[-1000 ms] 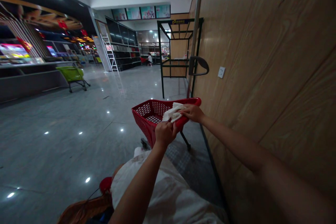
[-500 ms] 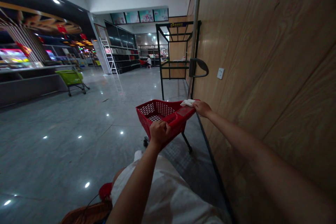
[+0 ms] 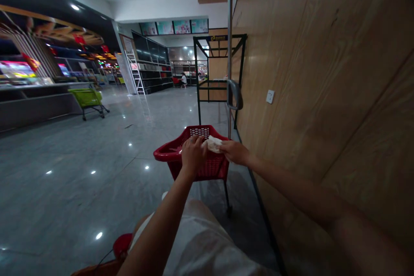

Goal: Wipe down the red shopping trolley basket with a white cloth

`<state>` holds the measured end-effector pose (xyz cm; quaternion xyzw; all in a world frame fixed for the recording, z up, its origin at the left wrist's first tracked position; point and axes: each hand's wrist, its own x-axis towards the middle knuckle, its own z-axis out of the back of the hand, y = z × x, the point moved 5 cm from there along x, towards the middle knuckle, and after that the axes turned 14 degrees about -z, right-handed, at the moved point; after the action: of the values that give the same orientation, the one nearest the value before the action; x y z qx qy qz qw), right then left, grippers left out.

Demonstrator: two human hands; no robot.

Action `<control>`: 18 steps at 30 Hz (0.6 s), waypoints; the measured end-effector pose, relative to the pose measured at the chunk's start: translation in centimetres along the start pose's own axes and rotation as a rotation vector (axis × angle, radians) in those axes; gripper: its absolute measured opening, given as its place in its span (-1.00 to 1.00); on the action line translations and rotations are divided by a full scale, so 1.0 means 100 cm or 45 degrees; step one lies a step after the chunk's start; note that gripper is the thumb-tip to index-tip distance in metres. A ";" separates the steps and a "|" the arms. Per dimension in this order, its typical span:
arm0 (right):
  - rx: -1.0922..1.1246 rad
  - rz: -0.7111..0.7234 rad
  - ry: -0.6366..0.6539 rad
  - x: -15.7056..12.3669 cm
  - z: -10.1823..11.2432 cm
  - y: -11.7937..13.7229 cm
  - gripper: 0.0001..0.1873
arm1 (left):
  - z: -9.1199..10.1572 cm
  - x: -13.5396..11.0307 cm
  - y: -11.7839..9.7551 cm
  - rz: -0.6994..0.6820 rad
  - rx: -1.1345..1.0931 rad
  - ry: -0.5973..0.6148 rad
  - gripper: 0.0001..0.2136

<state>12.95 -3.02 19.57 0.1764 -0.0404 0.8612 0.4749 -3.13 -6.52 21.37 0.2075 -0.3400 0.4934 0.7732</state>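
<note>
A red plastic shopping cart (image 3: 166,154) stands before me, its perforated basket beyond the handle bar. My left hand (image 3: 194,153) is closed over the middle of the handle, its curled fingers partly hidden. Just to the right is a crumpled white cloth (image 3: 213,143), pinched at its right end by my right hand (image 3: 235,152). The cloth lies over the right part of the cart's near rim, and its left end meets the fingers of my left hand.
A wooden wall (image 3: 291,95) runs close on my right, with a metal pole (image 3: 229,30) bearing a grey loop. Ahead stands a dark metal frame (image 3: 198,86). A green cart (image 3: 86,98) is at left; a person (image 3: 183,79) crouches far back.
The red cart has turned, its handle swinging round to lie more crosswise before me. My right hand and the cloth have moved left and down, close to my left hand.
</note>
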 end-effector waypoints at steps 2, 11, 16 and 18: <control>0.023 0.025 -0.050 -0.010 -0.001 0.003 -0.68 | -0.003 0.003 -0.011 -0.052 -0.059 0.002 -0.67; 0.297 0.026 -0.293 -0.040 -0.019 -0.008 -0.60 | -0.007 -0.005 -0.028 -0.019 -0.118 0.092 -0.68; 0.326 -0.021 -0.235 -0.040 -0.040 -0.012 -0.63 | -0.004 -0.007 -0.043 0.055 -0.002 0.132 -0.62; 0.348 -0.161 -0.207 -0.037 -0.046 -0.029 -0.64 | -0.003 -0.012 -0.041 0.116 0.099 0.201 -0.58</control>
<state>15.98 -3.36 13.73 0.3107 0.0500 0.8100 0.4949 0.28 -8.81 20.30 0.1822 -0.2679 0.5556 0.7657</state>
